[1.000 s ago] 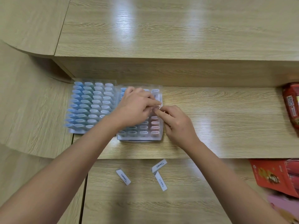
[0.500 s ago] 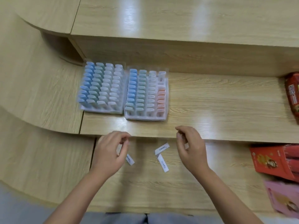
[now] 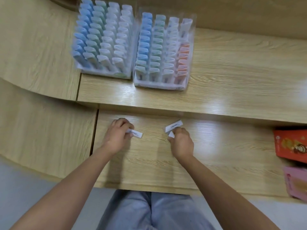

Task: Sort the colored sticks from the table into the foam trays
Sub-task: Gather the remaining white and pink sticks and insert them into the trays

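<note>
Two foam trays stand side by side on the raised shelf: the left tray (image 3: pixel 106 74) holds rows of blue, green and white sticks, the right tray (image 3: pixel 159 84) holds blue, green, white and orange ones. On the lower desk, my left hand (image 3: pixel 117 136) pinches a white stick (image 3: pixel 135 133). My right hand (image 3: pixel 181 142) pinches a second white stick (image 3: pixel 171 134), which is mostly hidden under its fingers. A third white stick (image 3: pixel 173 125) lies just beyond that hand, touching its fingertips.
A red box (image 3: pixel 289 145) and a pink box (image 3: pixel 295 183) sit at the right edge of the desk. The shelf's front edge (image 3: pixel 166 106) steps up between the hands and the trays. My legs in jeans (image 3: pixel 151 211) show below the desk.
Both hands left the right tray, came down to the lower desk, and now grip the white sticks that lay loose there. The view tilted downward.
</note>
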Available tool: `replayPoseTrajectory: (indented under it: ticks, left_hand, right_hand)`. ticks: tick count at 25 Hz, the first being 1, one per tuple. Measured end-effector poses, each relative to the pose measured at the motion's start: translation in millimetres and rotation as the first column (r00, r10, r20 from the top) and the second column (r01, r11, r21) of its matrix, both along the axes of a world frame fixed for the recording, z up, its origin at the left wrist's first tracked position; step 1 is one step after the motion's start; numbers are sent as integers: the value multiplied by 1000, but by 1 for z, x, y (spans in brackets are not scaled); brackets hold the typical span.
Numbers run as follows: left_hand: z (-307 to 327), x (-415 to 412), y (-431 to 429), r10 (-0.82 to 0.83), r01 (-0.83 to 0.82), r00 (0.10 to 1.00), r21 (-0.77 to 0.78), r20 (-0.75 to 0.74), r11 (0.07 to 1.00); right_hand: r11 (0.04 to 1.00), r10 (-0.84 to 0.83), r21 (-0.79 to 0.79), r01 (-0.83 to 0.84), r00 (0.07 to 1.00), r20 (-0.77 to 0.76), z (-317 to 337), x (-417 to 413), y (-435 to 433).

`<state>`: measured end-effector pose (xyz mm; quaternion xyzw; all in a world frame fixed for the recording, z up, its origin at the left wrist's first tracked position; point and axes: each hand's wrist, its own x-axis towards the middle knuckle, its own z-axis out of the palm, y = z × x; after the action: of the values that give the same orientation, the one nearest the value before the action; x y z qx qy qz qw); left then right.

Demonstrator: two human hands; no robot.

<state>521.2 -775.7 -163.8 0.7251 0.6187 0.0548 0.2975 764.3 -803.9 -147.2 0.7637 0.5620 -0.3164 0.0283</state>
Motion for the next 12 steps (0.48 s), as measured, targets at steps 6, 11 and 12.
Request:
replayPoseTrajectory:
  ticks: [6, 11, 12]
  left_hand:
    - [15, 4, -4, 9, -17, 997, -111, -73, 994]
    - [70, 8, -6, -11, -8, 962, 71, 274, 997]
    - [90, 13, -1, -18, -22, 944, 116, 328, 993]
  right_hand:
    - [996, -89, -45, 79, 962, -260, 9, 2, -4]
    - [976, 27, 198, 91, 852, -523, 71, 14, -7]
    - [955, 65, 277, 104, 840, -538, 88, 18, -3]
